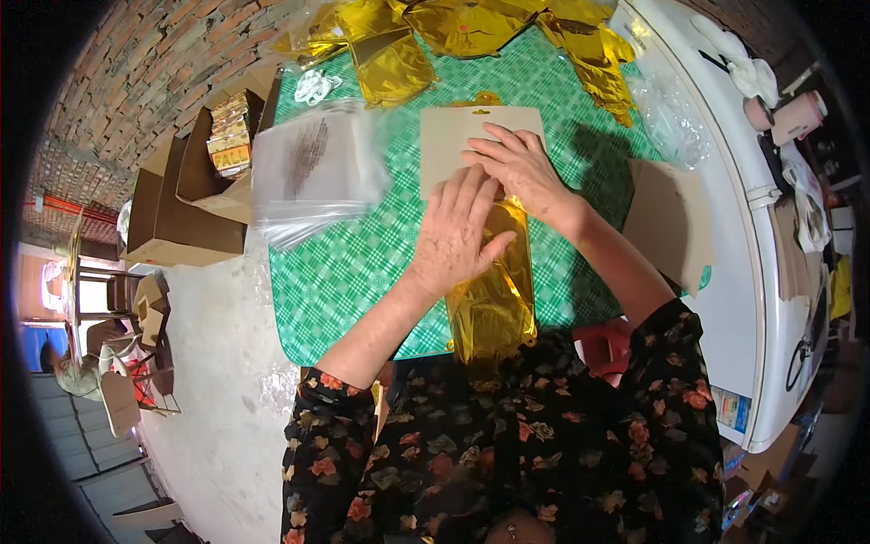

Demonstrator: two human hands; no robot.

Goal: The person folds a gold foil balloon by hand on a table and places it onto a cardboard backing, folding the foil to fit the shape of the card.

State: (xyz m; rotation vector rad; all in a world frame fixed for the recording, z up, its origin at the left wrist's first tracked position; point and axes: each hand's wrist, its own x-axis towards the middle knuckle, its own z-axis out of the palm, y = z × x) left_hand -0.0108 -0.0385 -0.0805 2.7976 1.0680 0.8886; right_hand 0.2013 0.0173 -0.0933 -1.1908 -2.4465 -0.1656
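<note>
- gold foil piece [494,304] lies lengthwise on the green checked bench [353,263], right in front of the person, its near end hanging off the bench edge toward their lap
- its far end runs up to a tan card sheet [453,145], which sits flat on the bench just beyond the hands
- left hand [458,236] is laid flat on the top end of the foil, fingers stretched out and pressing down, not curled around anything
- right hand [521,172] rests palm down across the lower corner of the card, fingers spread, also just pressing rather than pinching
- foil looks thin, shiny and crinkly, so I'd guess super light, floppy and slippery, the kind that creases or tears if you yank it
- best bet for holding it is probably flat palms, or a pinch at an edge near the card, since the card looks stiff enough to give support
- more gold foil pieces [471,27] are heaped at the far side, a clear plastic bag [313,168] lies to the left, open cardboard boxes [195,195] stand beside the bench
</note>
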